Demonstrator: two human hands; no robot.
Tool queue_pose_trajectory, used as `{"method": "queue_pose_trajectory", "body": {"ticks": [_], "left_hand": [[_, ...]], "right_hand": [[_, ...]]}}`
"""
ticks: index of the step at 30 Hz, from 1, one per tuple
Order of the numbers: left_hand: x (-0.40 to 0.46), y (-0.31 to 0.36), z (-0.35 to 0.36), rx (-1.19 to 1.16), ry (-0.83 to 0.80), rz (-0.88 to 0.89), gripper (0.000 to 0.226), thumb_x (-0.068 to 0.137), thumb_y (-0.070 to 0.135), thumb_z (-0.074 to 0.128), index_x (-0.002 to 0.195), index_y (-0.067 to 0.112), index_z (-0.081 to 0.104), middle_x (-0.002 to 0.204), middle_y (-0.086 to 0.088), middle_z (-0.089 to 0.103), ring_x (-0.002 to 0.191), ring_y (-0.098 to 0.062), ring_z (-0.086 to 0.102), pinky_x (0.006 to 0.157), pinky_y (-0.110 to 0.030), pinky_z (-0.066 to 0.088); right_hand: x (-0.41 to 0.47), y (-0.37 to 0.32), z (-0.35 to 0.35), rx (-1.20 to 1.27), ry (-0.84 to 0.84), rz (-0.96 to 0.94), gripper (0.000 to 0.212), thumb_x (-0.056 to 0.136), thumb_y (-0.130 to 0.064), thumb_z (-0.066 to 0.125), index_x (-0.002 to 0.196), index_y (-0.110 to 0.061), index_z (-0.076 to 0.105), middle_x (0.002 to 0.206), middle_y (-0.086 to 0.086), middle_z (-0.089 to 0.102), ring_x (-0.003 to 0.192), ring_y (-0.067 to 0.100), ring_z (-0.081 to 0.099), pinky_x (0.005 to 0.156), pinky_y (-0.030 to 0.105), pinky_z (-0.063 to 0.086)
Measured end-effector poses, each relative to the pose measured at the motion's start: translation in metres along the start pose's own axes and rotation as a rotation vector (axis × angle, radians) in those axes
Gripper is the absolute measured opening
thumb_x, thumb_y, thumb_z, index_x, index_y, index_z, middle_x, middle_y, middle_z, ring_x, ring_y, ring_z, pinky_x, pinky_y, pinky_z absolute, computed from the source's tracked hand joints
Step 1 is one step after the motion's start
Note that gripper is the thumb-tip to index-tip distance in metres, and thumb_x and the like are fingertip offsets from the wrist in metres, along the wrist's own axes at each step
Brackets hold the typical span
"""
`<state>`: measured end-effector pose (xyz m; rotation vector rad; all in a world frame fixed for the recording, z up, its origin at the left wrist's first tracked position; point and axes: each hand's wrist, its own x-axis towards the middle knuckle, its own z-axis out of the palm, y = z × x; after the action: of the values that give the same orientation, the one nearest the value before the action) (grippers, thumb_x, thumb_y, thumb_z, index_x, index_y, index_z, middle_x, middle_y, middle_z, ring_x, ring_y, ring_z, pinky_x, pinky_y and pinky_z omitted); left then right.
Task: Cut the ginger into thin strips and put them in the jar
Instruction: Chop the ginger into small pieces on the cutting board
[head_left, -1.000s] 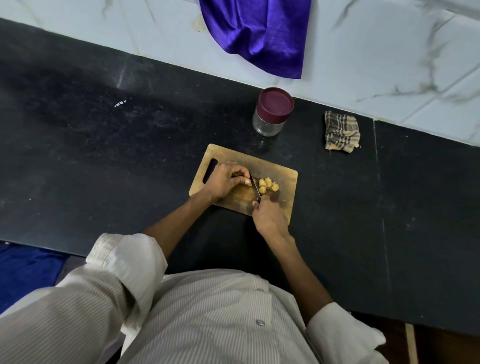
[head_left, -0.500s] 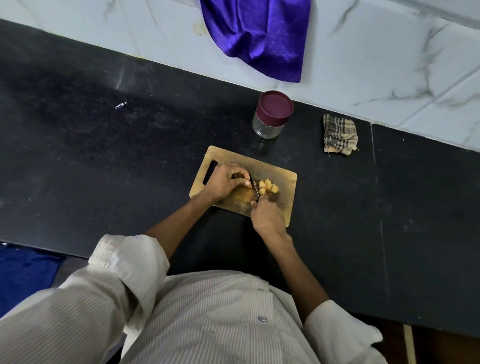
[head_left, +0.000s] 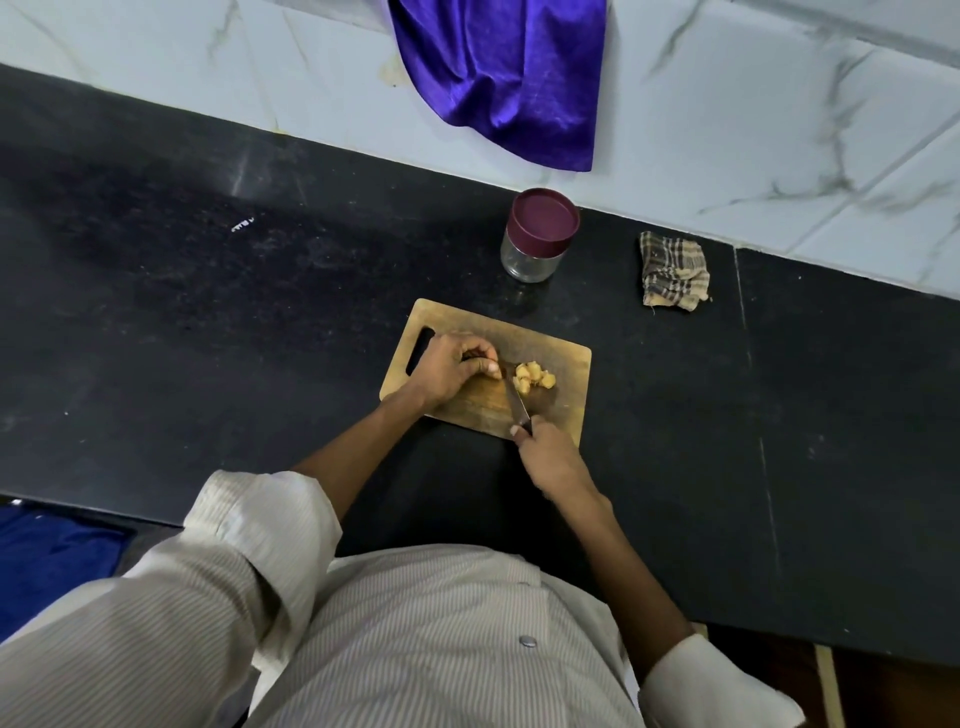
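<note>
Right grip (head_left: 550, 460) drew steel knife (head_left: 518, 402) back | left (head_left: 449, 370) pinches knobbly ginger (head_left: 532, 375)

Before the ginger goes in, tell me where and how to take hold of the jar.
Grip the jar round its clear glass body, below the maroon lid, which is on and must come off. Come in from its left or near side: the marble wall stands close behind it and the purple cloth hangs above. It stands upright on the black counter, beyond the cutting board, so a sideways wrap suits.
</note>
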<state>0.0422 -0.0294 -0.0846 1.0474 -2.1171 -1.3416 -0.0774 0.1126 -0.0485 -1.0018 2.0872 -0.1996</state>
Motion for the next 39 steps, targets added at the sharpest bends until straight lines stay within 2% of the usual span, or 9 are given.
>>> {"method": "queue_pose_trajectory", "body": {"ticks": [4,10,15,20,23,27,31,36,39], "left_hand": [[0.0,-0.002,0.001,-0.006,-0.004,-0.008,0.005,0.083,0.012,0.07,0.087,0.015,0.072,0.091,0.008,0.068,0.09,-0.003,0.062,0.088,-0.022,0.049],[0.0,-0.001,0.001,0.023,-0.003,-0.04,0.015,0.08,0.02,0.075,0.094,0.019,0.07,0.095,0.012,0.066,0.091,0.001,0.06,0.086,-0.019,0.046],[-0.002,0.002,-0.003,-0.018,-0.04,-0.081,0.021,0.081,0.015,0.074,0.1,0.021,0.067,0.098,0.007,0.068,0.096,-0.004,0.063,0.088,-0.017,0.047],[-0.003,0.005,-0.003,-0.003,-0.019,-0.065,0.014,0.081,0.01,0.073,0.094,0.014,0.069,0.094,0.006,0.068,0.093,-0.005,0.062,0.084,-0.015,0.046],[-0.002,0.003,-0.001,0.001,-0.01,-0.067,0.012,0.081,0.01,0.073,0.091,0.015,0.069,0.093,0.008,0.066,0.094,-0.006,0.062,0.086,-0.017,0.046],[0.001,0.0,-0.001,0.013,-0.007,-0.061,0.014,0.08,0.008,0.073,0.092,0.014,0.07,0.095,0.006,0.066,0.094,-0.005,0.061,0.086,-0.015,0.045],[0.001,-0.001,-0.001,0.007,-0.006,-0.063,0.014,0.08,0.006,0.073,0.092,0.013,0.07,0.096,0.006,0.066,0.093,-0.003,0.06,0.084,-0.011,0.044],[0.001,-0.002,-0.001,0.001,-0.003,-0.065,0.015,0.08,0.006,0.073,0.092,0.012,0.069,0.097,0.003,0.066,0.093,-0.003,0.06,0.081,-0.006,0.043],[0.001,-0.001,-0.001,0.003,-0.006,-0.061,0.015,0.08,0.005,0.072,0.093,0.011,0.068,0.094,0.006,0.065,0.089,0.002,0.059,0.078,-0.002,0.041]], "right_hand": [[0.006,-0.004,-0.013,0.24,-0.048,0.034,0.021,0.105,-0.036,0.041,0.114,-0.02,0.051,0.077,-0.002,0.048,0.058,0.012,0.045,0.048,0.028,0.038],[0.005,0.0,-0.019,0.501,-0.09,0.107,0.02,0.106,-0.033,0.04,0.119,-0.021,0.049,0.066,0.0,0.04,0.043,0.009,0.033,0.035,0.022,0.028],[0.0,0.005,-0.015,0.415,-0.04,0.038,0.019,0.106,-0.035,0.041,0.112,-0.022,0.053,0.071,0.0,0.046,0.05,0.01,0.04,0.043,0.025,0.035],[0.0,0.0,-0.007,0.153,0.069,-0.081,0.026,0.105,-0.037,0.042,0.112,-0.017,0.056,0.096,0.003,0.059,0.086,0.02,0.059,0.073,0.038,0.046],[0.001,-0.004,-0.004,0.055,0.084,-0.099,0.028,0.106,-0.036,0.041,0.115,-0.014,0.055,0.103,0.008,0.062,0.095,0.025,0.062,0.074,0.036,0.045],[0.002,-0.007,-0.003,-0.051,0.1,-0.103,0.028,0.106,-0.035,0.04,0.117,-0.013,0.054,0.1,0.006,0.06,0.097,0.026,0.062,0.073,0.035,0.043],[0.002,-0.007,-0.003,-0.096,0.097,-0.114,0.028,0.106,-0.035,0.04,0.119,-0.014,0.053,0.105,0.007,0.063,0.098,0.025,0.063,0.078,0.041,0.051],[0.0,-0.009,-0.004,-0.213,0.125,-0.128,0.026,0.107,-0.032,0.038,0.119,-0.013,0.05,0.104,0.006,0.063,0.099,0.024,0.063,0.071,0.037,0.043],[-0.002,-0.011,0.0,-0.26,0.167,-0.139,0.022,0.107,-0.029,0.038,0.117,-0.013,0.048,0.102,0.008,0.065,0.096,0.025,0.065,0.071,0.038,0.047]]}}
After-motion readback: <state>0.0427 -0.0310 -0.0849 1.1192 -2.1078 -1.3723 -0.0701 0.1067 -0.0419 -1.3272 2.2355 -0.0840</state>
